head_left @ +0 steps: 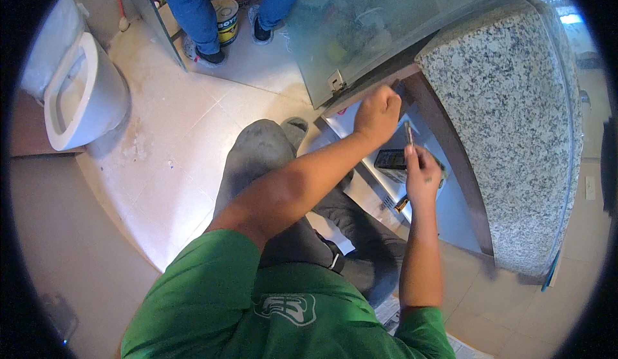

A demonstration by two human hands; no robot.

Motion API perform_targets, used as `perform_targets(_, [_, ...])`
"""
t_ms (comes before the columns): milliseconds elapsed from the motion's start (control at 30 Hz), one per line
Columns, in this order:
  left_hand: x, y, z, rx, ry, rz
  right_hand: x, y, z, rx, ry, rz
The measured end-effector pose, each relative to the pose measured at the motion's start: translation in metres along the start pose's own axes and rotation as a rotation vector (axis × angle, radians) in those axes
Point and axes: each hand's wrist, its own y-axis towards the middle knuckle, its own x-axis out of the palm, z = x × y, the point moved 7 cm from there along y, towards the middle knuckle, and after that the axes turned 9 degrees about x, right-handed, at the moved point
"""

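Note:
My left hand (pixel 378 115) is closed at the brown frame (pixel 454 146) of the cabinet. What its fingers hold, if anything, is hidden; a dark piece shows just beyond them. Below and to the right, my right hand (pixel 422 171) grips a slim stick-like tool (pixel 409 133) with its tip pointing up, away from me. The tool's exact kind is too small to tell. Beside that hand, a black rectangular object (pixel 388 159) lies over the pale cabinet interior (pixel 460 214). A small orange-and-black item (pixel 402 204) is nearer to me.
A speckled granite countertop (pixel 502 114) rises on the right. Behind the cabinet stands a glass panel (pixel 386 18) with a metal hinge (pixel 336 81). Another person's blue-trousered legs (pixel 193 11) are near a paint bucket (pixel 225 21). A white toilet (pixel 96 95) stands at left.

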Motion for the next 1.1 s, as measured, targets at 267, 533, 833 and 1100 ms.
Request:
perform_targets(267, [-0.022,0.035,0.015,0.289,0.51,0.073,-0.028,-0.132,0.117,0.319,0.119,-0.088])
perform_targets(533, [-0.022,0.002,0.002,0.219,0.568,0.013,-0.078,-0.206,0.23,0.599,0.367,0.092])
perform_targets(833, [0.019,-0.003,-0.032,-0.407,-0.815,-0.137,-0.071,-0.216,0.257,0.476,0.237,0.261])
perform_targets(1100, [0.027,-0.001,-0.003,-0.498,-1.154,-0.018,-0.068,-0.211,0.246,0.455,0.223,0.25])
